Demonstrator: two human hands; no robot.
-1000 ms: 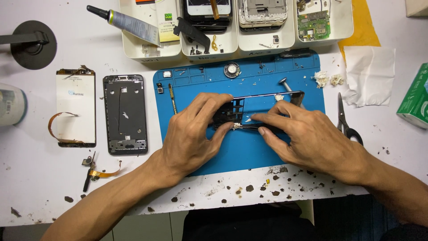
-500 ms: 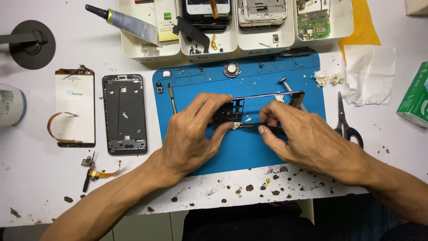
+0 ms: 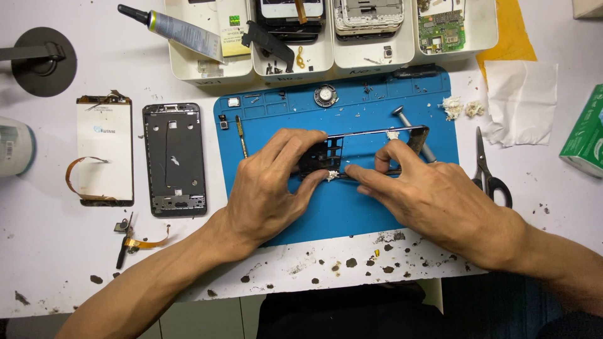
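A dark phone frame [image 3: 364,143] lies on the blue work mat [image 3: 282,113] near the middle. My left hand [image 3: 270,185] grips the frame's left end with thumb and fingers. My right hand [image 3: 433,201] holds the frame's lower edge, its forefinger pressing a small white wad [image 3: 331,176] against the frame next to my left thumb. A metal-tipped tool [image 3: 411,129] lies under the frame's right end.
White trays [image 3: 295,59] with phone parts stand behind the mat. A glue tube [image 3: 179,28], a white screen panel [image 3: 103,150] and a black phone chassis [image 3: 174,160] lie left. Scissors [image 3: 487,169], tissue [image 3: 518,103] and a green box [image 3: 584,135] are right. Debris litters the front edge.
My right forefinger has slid left along the frame's lower edge toward my left thumb. The left hand and frame have stayed put.
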